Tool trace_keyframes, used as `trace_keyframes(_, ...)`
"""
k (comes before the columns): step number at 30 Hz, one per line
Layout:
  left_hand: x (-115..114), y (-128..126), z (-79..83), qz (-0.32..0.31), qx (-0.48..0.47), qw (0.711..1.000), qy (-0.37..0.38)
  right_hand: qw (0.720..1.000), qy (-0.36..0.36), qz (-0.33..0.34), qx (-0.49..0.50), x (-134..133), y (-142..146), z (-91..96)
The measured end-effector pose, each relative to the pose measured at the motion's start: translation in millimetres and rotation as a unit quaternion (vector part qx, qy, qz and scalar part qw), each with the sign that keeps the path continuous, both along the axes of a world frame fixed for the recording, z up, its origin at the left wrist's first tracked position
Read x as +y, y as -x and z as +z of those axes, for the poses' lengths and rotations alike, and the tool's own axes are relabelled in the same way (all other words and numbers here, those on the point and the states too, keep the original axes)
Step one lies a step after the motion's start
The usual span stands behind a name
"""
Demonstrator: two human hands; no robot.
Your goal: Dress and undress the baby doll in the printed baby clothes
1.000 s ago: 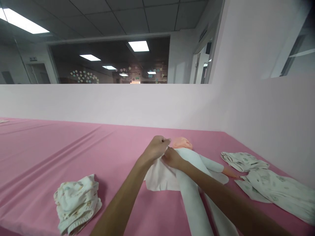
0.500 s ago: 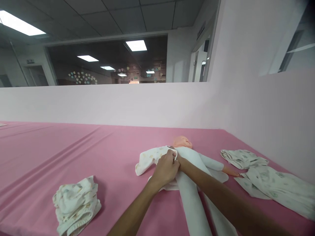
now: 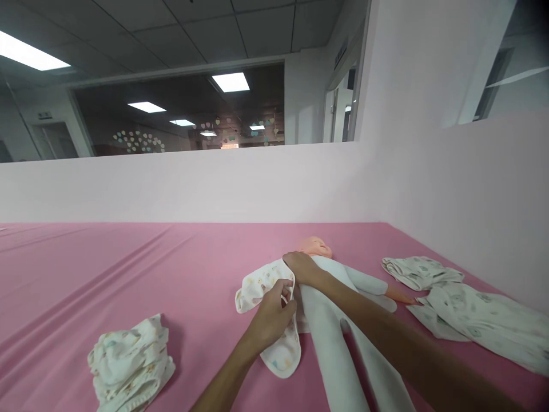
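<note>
Against the left hand (image 3: 271,319), patterned garment (image 3: 259,282), beside white-clad doll (image 3: 322,312)

Light panels (image 3: 231,82) glare from a dim ceiling (image 3: 266,31), soft shadow edges the folded cloth (image 3: 128,360), with the top right corner black.

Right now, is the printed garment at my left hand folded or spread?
Partly spread: the printed garment extends leftward, its rounded flap visible below your left hand. Beneath your right hand, cannot tell.
</note>
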State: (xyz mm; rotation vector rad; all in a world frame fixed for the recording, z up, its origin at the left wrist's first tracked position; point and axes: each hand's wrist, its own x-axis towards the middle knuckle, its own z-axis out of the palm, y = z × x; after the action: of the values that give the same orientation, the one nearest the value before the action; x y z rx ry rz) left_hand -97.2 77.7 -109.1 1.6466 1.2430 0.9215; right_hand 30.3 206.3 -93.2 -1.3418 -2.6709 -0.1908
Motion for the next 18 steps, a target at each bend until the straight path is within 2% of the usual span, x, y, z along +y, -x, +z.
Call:
trace_keyframes(3,3,-8,0.7,-0.009,-0.003,1.000,-0.021,0.999,-0.035,-0.013,0.017,1,-1,-0.3)
trace_keyframes(8,5,-10,0.2,0.009,0.065,0.997,-0.035,0.999,-0.038,0.012,0.008,11,-17,-1.4)
trace_keyframes(11,9,6,-10.3,0.075,0.129,0.989,-0.023,0.999,-0.050,-0.016,0.013,19,-32,-0.4)
trace_keyframes(14,14,33,-23.0,0.155,0.212,0.964,-0.039,0.998,-0.052,-0.039,0.019,24,-42,0.1)
trace_keyframes(16,18,50,-26.9,0.202,0.203,0.957,-0.038,0.998,-0.046,-0.044,0.023,26,-43,-0.5)
trace_keyframes(18,20,63,-24.5,0.232,0.129,0.964,-0.010,0.998,-0.039,-0.041,0.024,27,-42,-1.6)
